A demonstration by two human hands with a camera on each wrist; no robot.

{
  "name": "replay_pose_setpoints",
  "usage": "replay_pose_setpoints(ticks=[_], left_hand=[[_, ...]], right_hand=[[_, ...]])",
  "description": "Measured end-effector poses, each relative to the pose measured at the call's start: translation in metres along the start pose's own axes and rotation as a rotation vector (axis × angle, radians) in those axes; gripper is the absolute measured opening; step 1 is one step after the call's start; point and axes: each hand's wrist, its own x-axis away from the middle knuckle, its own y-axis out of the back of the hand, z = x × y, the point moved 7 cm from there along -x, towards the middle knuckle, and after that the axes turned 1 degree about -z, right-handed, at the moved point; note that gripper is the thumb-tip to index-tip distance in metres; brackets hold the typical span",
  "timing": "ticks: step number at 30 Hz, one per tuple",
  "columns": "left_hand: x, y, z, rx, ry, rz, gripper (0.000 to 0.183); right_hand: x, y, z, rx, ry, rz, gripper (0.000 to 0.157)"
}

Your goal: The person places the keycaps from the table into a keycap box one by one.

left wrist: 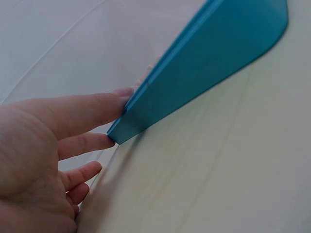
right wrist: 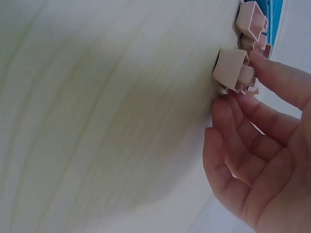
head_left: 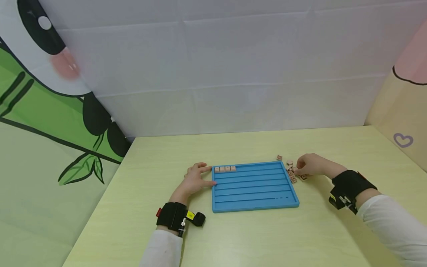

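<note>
A blue ridged tray (head_left: pixel 255 187) lies on the table, with several beige keycaps (head_left: pixel 225 169) lined up at the left end of its top row. My left hand (head_left: pixel 193 181) rests at the tray's left side. In the left wrist view its straight thumb (left wrist: pixel 104 108) touches the rim, and a finger meets the corner. Beyond the tray's right edge, my right hand (head_left: pixel 313 165) pinches a keycap (head_left: pixel 294 169) between thumb and fingertips, over a small pile of keycaps (head_left: pixel 291 174). Up close in the right wrist view, one keycap (right wrist: pixel 231 70) shows its hollow underside beside the thumb.
A lone keycap (head_left: pixel 279 157) lies upside down by the tray's top right corner. The pale wooden table (head_left: pixel 253 237) meets a white cloth backdrop (head_left: pixel 233 74) behind and a printed panel (head_left: pixel 407 111) at right.
</note>
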Motion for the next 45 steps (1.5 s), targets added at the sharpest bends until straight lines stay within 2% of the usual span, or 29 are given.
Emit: replay_pose_setpoints(ticks=[12, 17, 25, 29, 40, 45], left_hand=[[0.000, 0.000, 0.000, 0.016, 0.005, -0.005, 0.070], [0.000, -0.001, 0.000, 0.020, 0.005, -0.008, 0.070], [0.000, -0.001, 0.000, 0.018, 0.002, -0.007, 0.069], [-0.001, -0.001, 0.000, 0.013, 0.000, -0.006, 0.069], [-0.002, -0.002, 0.001, 0.001, 0.003, -0.002, 0.069], [-0.002, -0.002, 0.001, -0.001, -0.003, -0.002, 0.069]], right_hand=[[-0.001, -0.003, 0.001, -0.001, -0.004, -0.010, 0.021], [-0.001, 0.002, 0.002, -0.004, -0.005, -0.025, 0.019], [-0.001, 0.028, 0.014, -0.004, 0.078, -0.176, 0.022], [-0.004, 0.033, 0.019, -0.024, 0.091, -0.230, 0.020], [-0.009, 0.034, 0.046, -0.062, 0.150, -0.302, 0.010], [-0.015, 0.028, 0.055, -0.092, 0.172, -0.300, 0.022]])
